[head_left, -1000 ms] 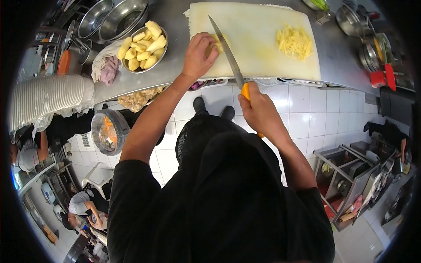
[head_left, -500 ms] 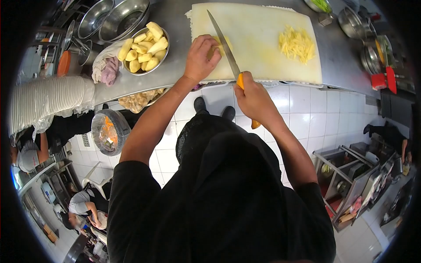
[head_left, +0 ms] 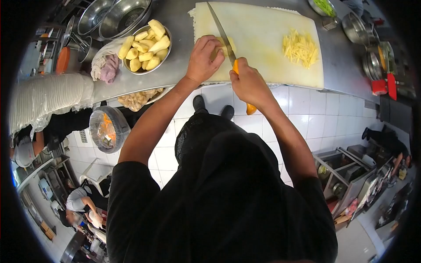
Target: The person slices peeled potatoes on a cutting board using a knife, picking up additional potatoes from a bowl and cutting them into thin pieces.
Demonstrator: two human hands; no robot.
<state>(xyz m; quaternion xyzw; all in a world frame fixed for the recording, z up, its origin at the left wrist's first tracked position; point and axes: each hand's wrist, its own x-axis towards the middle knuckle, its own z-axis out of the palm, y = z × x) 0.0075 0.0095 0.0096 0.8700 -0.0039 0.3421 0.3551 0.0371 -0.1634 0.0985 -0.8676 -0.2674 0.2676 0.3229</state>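
My left hand [head_left: 203, 60] rests on the left part of a white cutting board [head_left: 263, 26], its fingers curled over a pale yellow piece of potato [head_left: 230, 44], partly hidden by the hand and blade. A long kitchen knife [head_left: 220, 29] lies across that piece, its tip pointing to the board's far edge. Its orange handle is wrapped in my right hand [head_left: 251, 86], near the board's front edge. Thin yellow strips [head_left: 300, 49] are heaped on the right of the board. Left of it, a metal bowl [head_left: 169, 40] holds several peeled potatoes [head_left: 147, 49].
Large metal bowls [head_left: 125, 19] and a crumpled cloth [head_left: 105, 61] stand at the left of the steel counter [head_left: 175, 17]. A lined bin [head_left: 118, 125] is on the floor. Several people work around; one [head_left: 79, 201] sits at lower left. A red object [head_left: 386, 85] lies at right.
My right hand and the knife have shifted slightly left and forward, the blade moving further over the piece. My left hand stays in about the same place.
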